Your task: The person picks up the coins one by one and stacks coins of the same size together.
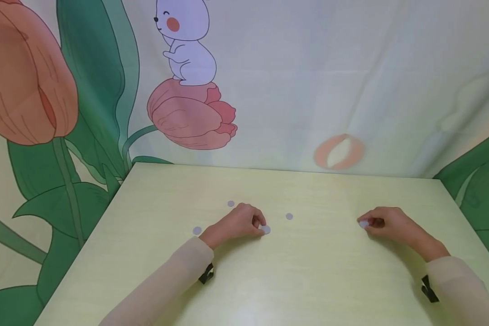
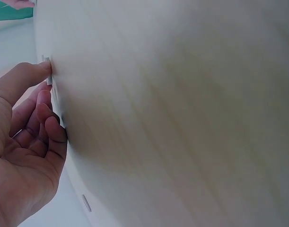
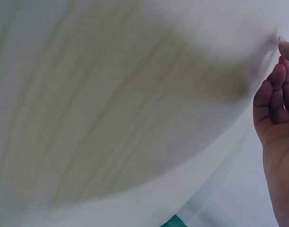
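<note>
Near the middle of the table, my left hand (image 1: pixel 244 220) pinches a small round grey-white disc (image 1: pixel 266 229) between thumb and fingers. The left wrist view shows that disc (image 2: pixel 48 71) edge-on at the thumb tip, close to the tabletop, with the other fingers curled in. Over on the right, my right hand (image 1: pixel 387 222) pinches a similar disc (image 1: pixel 364 224) by its edge. Only part of this hand (image 3: pixel 279 101) shows in the right wrist view, at the right border, with its thumb and fingertips together just by the table surface.
Three more flat discs lie on the pale wood-grain table (image 1: pixel 309 280): one disc (image 1: pixel 197 230) left of the left wrist, another disc (image 1: pixel 231 203) behind that hand, and a third disc (image 1: pixel 289 216) between the hands. A printed curtain (image 1: pixel 277 90) hangs behind the far edge.
</note>
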Action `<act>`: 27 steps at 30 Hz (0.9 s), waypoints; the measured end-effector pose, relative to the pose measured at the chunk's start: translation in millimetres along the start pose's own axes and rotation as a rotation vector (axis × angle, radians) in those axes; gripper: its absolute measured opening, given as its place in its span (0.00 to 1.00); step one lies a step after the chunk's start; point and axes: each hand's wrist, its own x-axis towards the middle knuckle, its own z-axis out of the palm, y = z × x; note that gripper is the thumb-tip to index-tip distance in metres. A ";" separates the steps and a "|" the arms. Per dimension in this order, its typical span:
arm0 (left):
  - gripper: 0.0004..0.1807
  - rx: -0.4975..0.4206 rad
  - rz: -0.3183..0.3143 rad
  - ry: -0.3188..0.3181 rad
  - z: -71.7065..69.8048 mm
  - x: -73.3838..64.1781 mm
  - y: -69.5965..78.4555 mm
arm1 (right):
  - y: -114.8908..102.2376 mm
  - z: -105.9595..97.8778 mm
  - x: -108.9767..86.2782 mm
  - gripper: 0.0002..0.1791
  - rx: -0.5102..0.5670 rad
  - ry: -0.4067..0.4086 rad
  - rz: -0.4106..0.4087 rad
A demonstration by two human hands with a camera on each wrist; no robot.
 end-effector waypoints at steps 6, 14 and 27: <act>0.06 0.036 0.012 0.012 0.5 0.7 -0.8 | -7.6 5.1 -0.1 0.14 -0.079 0.058 -0.180; 0.06 0.042 0.027 0.014 1.1 -0.2 1.4 | -10.4 12.4 1.1 0.17 -0.096 0.135 -0.292; 0.06 0.045 0.018 0.014 2.2 0.7 0.3 | -19.4 6.1 -3.3 0.13 -0.083 0.089 -0.085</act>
